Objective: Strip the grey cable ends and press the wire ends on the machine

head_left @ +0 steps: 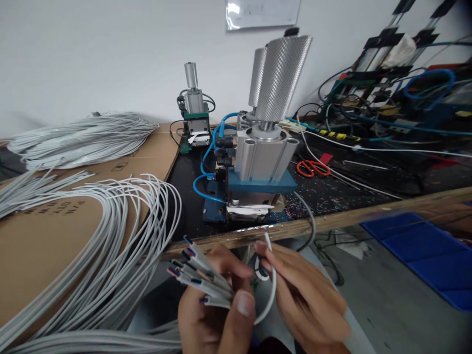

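Observation:
My left hand (pixel 221 305) is closed round a bundle of grey cables (pixel 204 280), whose cut ends show blue, red and black inner wires. To its right, my right hand (pixel 306 290) pinches a single grey cable (pixel 273 275) between thumb and fingers, its tip pointing up toward the bench edge. This cable bends down behind my left thumb. Between the hands hangs a short curled black and white piece (pixel 261 270), too blurred to name. Just beyond my hands stands a pneumatic press (pixel 263 157) with knurled metal cylinders and a blue base plate.
Loose grey cables (pixel 110 216) fan across the cardboard (pixel 33 255) at left, with a coiled bundle (pixel 84 137) behind. A smaller press (pixel 195 108) stands at the back. Orange-handled scissors (pixel 313 168) lie right of the large press, near the wooden bench edge (pixel 354 216).

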Available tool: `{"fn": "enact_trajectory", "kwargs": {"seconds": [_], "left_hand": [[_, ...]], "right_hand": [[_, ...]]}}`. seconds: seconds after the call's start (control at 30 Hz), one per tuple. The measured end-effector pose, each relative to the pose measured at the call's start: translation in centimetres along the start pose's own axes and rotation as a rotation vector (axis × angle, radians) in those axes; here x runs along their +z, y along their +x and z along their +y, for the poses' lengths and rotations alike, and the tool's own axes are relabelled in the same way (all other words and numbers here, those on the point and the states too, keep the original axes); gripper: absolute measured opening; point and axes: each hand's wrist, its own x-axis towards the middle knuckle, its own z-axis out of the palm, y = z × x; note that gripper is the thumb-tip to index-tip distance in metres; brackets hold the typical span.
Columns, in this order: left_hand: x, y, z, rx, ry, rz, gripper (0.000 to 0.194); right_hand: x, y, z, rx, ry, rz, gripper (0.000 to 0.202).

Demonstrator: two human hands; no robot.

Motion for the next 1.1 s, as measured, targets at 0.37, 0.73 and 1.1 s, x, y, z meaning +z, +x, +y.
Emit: {"fn": "enact_trajectory", "kwargs": {"seconds": [0.37,0.73,1.1], "left_hand": [[-0.9,1.2,-0.8,-0.193,0.040,-0.094,0.017],[-1.3,1.7,-1.3,-0.177,0.402,-0.284,0.021],[-1.9,1.6,-1.6,-0.047,0.336,-0.155,0.015]], "right_hand": [[-3.8,-5.2,0.2,0.033,-0.148,-0.219,0.039],[-6.8,-2.3,-0.4,0.183,-0.205,-0.445,0.038],[-2.2,2.1,-3.2,0.570,0.316,-0.062,0.019]]}}
